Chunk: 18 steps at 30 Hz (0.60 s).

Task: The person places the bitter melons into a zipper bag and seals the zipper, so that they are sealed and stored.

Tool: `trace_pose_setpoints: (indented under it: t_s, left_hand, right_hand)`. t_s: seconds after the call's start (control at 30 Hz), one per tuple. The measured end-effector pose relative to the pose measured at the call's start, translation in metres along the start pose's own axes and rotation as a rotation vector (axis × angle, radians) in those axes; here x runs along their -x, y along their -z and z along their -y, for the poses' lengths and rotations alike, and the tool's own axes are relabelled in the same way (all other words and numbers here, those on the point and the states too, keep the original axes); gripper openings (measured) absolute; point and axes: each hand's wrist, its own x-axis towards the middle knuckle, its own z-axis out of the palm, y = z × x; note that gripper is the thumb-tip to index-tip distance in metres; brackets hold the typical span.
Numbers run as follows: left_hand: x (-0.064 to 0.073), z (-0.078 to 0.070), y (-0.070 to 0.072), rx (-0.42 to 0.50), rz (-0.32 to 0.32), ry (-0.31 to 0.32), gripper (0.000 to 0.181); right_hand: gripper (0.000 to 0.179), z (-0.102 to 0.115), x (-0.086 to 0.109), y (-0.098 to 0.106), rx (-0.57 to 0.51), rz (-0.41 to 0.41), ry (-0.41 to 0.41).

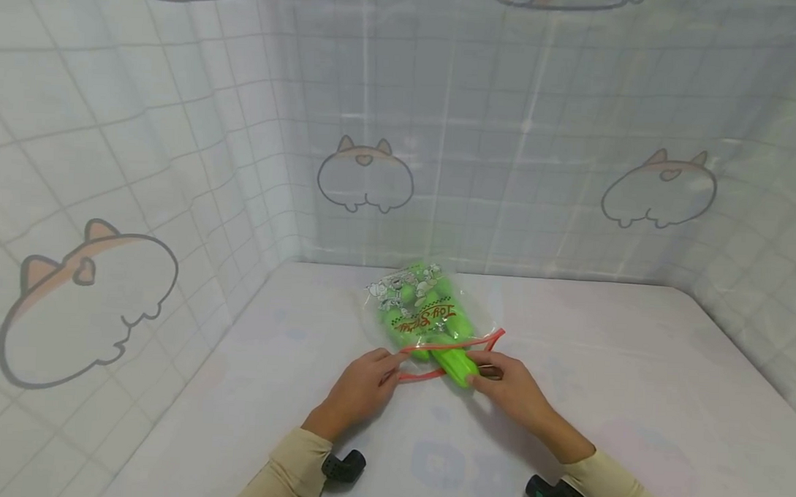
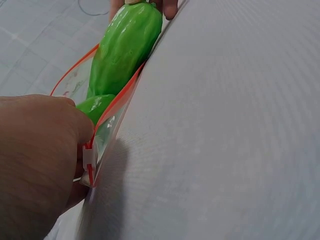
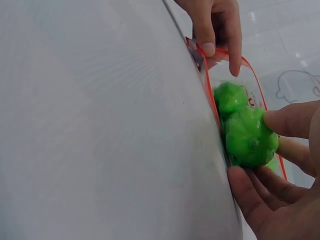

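A clear zip bag (image 1: 428, 319) with a red-orange seal and printed lettering lies on the table, its mouth facing me and holding several green pieces. My left hand (image 1: 360, 386) pinches the left side of the bag's mouth, close to a white slider (image 2: 88, 156). At the mouth's right side, my right hand (image 1: 514, 391) grips the outer end of a long, ribbed, glossy green toy vegetable (image 1: 456, 365) between thumb and fingers. Its inner end lies inside the bag. Another green piece (image 3: 231, 97) shows within the opening in the right wrist view.
Under the bag is a white table (image 1: 630, 374) with faint prints. Sheets of pale grid-patterned curtain (image 1: 507, 135) with cartoon animal drawings stand behind and at both sides. A black device (image 1: 344, 466) sits at each wrist.
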Motion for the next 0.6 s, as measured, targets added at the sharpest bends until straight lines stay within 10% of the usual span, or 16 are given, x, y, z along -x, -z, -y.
trace_pose_setpoints:
  t_s: [0.6]
  left_hand:
    - [0.0,0.001,-0.002,0.036,-0.007,-0.002,0.038]
  right_hand:
    - [0.034,0.0,-0.008,-0.012,0.005,-0.04,-0.003]
